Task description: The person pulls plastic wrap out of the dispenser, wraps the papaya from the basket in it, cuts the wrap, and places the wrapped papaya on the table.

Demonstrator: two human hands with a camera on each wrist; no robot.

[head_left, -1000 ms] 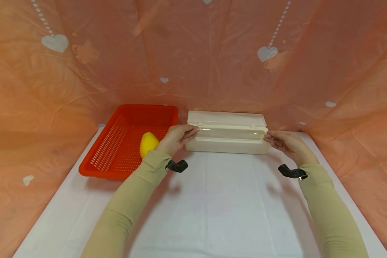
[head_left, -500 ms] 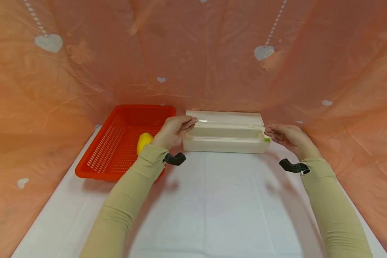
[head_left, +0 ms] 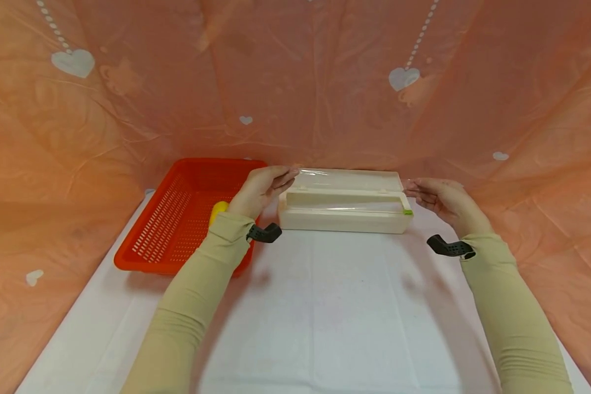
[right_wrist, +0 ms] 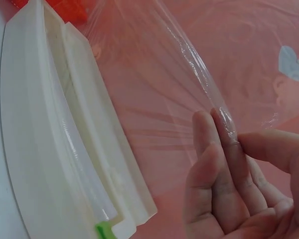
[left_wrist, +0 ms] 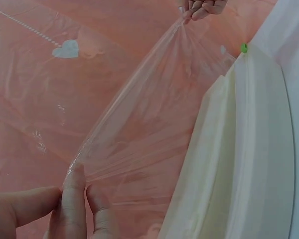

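A sheet of clear plastic wrap (left_wrist: 134, 124) stretches between both hands, rising out of a long cream dispenser box (head_left: 345, 221). My left hand (head_left: 266, 189) pinches one corner of the wrap between thumb and fingers, above the box's left end. The opposite corner is pinched by my right hand (head_left: 443, 202), past the box's right end. Gathered folds run from each grip in the wrist views. The box's lid (head_left: 349, 179) is tipped back, and a green slider (head_left: 407, 212) sits at the right end of its front edge.
A red plastic basket (head_left: 128, 257) stands left of the box, with a yellow, rounded thing (head_left: 219, 210) in it, partly hidden by the left arm. White cloth covers the table (head_left: 354, 317). A pink-orange sheet with hearts (head_left: 315, 98) hangs behind and at both sides.
Both hands have risen and moved back from the box's opening, drawing the plastic wrap upward between them. The green slider has come into view. The box and basket stay in place.
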